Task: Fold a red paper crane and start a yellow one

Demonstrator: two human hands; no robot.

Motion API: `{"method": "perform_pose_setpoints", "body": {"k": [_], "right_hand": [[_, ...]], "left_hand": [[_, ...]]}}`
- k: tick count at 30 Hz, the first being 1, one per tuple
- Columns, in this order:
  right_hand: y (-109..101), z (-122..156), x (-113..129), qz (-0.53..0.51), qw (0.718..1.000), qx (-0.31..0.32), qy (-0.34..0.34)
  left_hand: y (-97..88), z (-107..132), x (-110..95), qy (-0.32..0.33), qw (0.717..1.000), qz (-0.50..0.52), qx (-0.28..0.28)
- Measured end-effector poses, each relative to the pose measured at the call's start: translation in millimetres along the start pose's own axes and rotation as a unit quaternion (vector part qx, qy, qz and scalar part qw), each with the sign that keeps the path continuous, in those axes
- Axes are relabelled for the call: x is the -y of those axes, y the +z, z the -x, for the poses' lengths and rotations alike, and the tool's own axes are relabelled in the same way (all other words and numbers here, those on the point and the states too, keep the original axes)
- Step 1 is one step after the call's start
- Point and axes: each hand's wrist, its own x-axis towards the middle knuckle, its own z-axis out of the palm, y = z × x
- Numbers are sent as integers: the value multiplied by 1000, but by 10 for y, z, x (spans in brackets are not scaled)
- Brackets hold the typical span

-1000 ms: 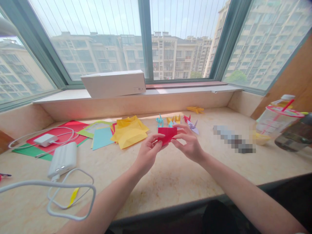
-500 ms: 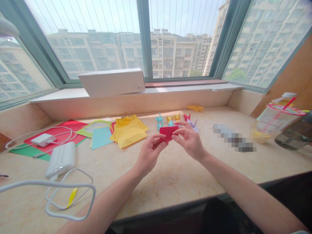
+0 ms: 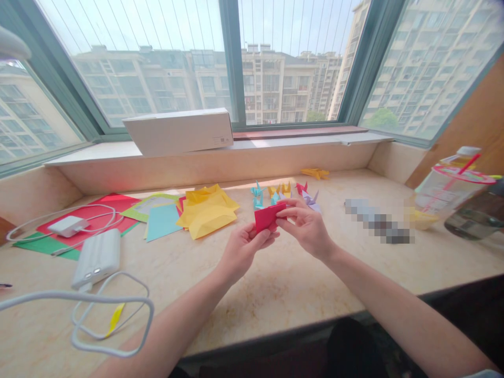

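Note:
A small folded piece of red paper (image 3: 268, 216) is held up over the counter between both hands. My left hand (image 3: 248, 245) pinches its lower left part, thumb in front and fingers behind. At its right edge, my right hand (image 3: 305, 226) grips it between thumb and fingertips. Just behind the paper stand several folded paper cranes: light blue ones (image 3: 257, 195), yellow ones (image 3: 280, 189), a red one (image 3: 301, 188) and a pale purple one (image 3: 311, 199). The hands partly hide some of these.
Left of the hands lie yellow sheets (image 3: 208, 212), a light blue sheet (image 3: 165, 223) and red paper (image 3: 114, 202). A white power bank (image 3: 98, 257) with a looped cable (image 3: 114, 349) sits nearer. At right stands a lidded plastic cup (image 3: 449, 194); a white box (image 3: 181, 134) rests on the sill.
The red paper has tilted, its left end dropping slightly. My left fingers have shifted from its left edge to lower on it. My right hand keeps its grip.

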Motion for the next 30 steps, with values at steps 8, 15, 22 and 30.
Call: {"method": "perform_pose_setpoints", "body": {"k": [8, 15, 22, 30], "right_hand": [[39, -29, 30, -92, 994, -28, 54], [16, -67, 67, -157, 979, -51, 121], [-2, -80, 91, -174, 971, -45, 157], [-48, -94, 94, -136, 977, 12, 166]], "left_hand": [[-13, -11, -20, -18, 1000, -10, 6], [-15, 7, -18, -43, 998, -34, 18], [-11, 27, -42, -46, 998, -31, 28], [-24, 6, -15, -22, 998, -50, 26]]}}
